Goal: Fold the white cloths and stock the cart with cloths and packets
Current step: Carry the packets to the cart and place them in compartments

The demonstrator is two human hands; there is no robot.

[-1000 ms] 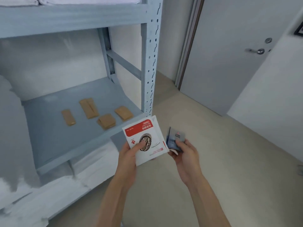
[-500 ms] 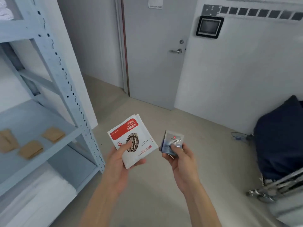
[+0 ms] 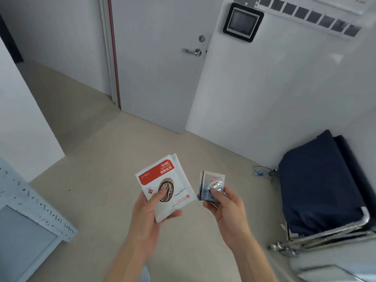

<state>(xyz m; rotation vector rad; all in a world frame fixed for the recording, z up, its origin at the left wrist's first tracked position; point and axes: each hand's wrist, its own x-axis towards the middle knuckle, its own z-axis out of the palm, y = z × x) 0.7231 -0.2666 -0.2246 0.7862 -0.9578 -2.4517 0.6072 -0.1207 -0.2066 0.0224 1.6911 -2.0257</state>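
My left hand (image 3: 149, 217) holds a small stack of white packets with a red band and a coffee-bean drawing (image 3: 163, 185), thumb pressed on the top one. My right hand (image 3: 225, 208) pinches a smaller silvery-blue packet (image 3: 212, 185) between thumb and fingers. Both are held over the beige floor in front of me. The cart (image 3: 325, 239), with a metal frame and a dark blue fabric bag (image 3: 317, 186), stands at the right edge. No white cloths are in view.
The corner of a pale blue metal shelf rack (image 3: 38, 222) is at lower left. A closed grey door (image 3: 160, 64) with a lever handle faces me. A wall panel screen (image 3: 243, 22) hangs to its right. A blue wire (image 3: 259, 173) lies on the floor by the cart.
The view has swung right, away from the shelf rack with its brown packets and towards the door and cart. Both hands still hold their packets in the same way.
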